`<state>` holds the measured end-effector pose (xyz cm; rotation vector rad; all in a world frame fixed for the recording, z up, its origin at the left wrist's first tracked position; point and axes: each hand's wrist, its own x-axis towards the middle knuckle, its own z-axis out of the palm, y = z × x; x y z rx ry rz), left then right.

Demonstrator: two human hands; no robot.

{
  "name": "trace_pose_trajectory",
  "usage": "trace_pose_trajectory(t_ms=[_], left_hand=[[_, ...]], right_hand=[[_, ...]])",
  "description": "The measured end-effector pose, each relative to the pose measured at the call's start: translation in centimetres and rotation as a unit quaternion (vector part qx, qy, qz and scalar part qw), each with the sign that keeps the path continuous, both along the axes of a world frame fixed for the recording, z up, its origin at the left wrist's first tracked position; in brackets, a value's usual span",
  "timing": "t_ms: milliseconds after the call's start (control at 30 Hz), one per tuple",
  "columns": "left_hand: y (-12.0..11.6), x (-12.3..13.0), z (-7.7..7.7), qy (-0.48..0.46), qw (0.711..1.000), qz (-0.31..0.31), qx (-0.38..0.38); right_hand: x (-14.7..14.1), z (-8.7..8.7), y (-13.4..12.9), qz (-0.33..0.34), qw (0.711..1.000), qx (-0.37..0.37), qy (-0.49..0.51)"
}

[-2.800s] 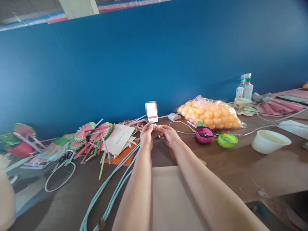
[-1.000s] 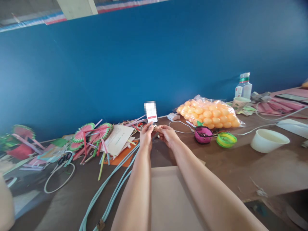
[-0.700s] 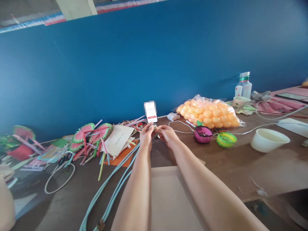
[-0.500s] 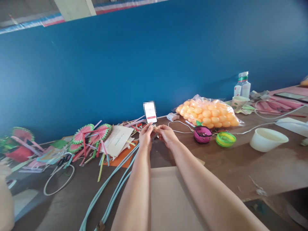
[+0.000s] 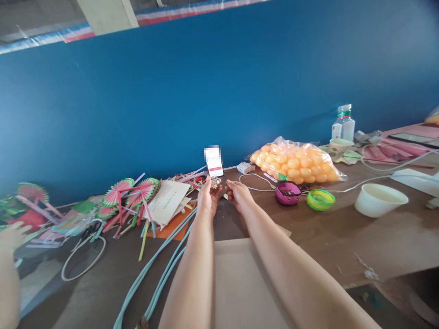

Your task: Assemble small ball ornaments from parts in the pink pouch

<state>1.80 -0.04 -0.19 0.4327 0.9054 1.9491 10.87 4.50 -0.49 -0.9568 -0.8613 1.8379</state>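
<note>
My left hand (image 5: 209, 199) is closed around a small shiny metallic-looking piece (image 5: 215, 183), gold and silver in tone; its exact kind is too small to tell. Just to the right, apart from it, my right hand (image 5: 239, 194) has its fingers curled together in a pinch. Whatever those fingertips hold, if anything, is hidden. A small white bit (image 5: 225, 196) shows beside them, and I cannot tell whether it is held or lies on the table. Behind both hands a lit phone (image 5: 214, 167) leans against the blue panel.
Paper fans (image 5: 118, 192), sheets (image 5: 168, 201) and light-blue cords (image 5: 156, 269) lie left. To the right are a bag of orange balls (image 5: 298, 162), a purple pouch (image 5: 287, 193), a yellow-green bowl (image 5: 320, 199) and a white tub (image 5: 380, 201). Another person's hand (image 5: 13, 235) is at far left.
My hands have drawn apart; the shiny piece, earlier between both hands' fingertips, now sits in my left hand. The other person's hand at far left has come further into view.
</note>
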Motion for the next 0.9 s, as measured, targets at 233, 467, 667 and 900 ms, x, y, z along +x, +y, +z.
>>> trace_pose_trajectory(t_ms=[233, 467, 667, 900], left_hand=[[-0.1, 0.06, 0.03, 0.031, 0.999, 0.016, -0.023], [-0.06, -0.02, -0.05, 0.056, 0.998, 0.011, -0.034], [-0.01, 0.06, -0.05, 0.028, 0.999, 0.003, -0.028], [0.1, -0.05, -0.12, 0.036, 0.998, 0.019, -0.049]], right_hand=[[-0.11, 0.1, -0.33, 0.005, 0.996, 0.051, -0.068], [-0.1, 0.06, -0.45, -0.006, 0.994, 0.076, -0.073], [-0.25, -0.18, -0.2, -0.004, 0.994, 0.093, -0.062], [-0.25, -0.38, -0.02, -0.009, 0.995, 0.077, -0.065]])
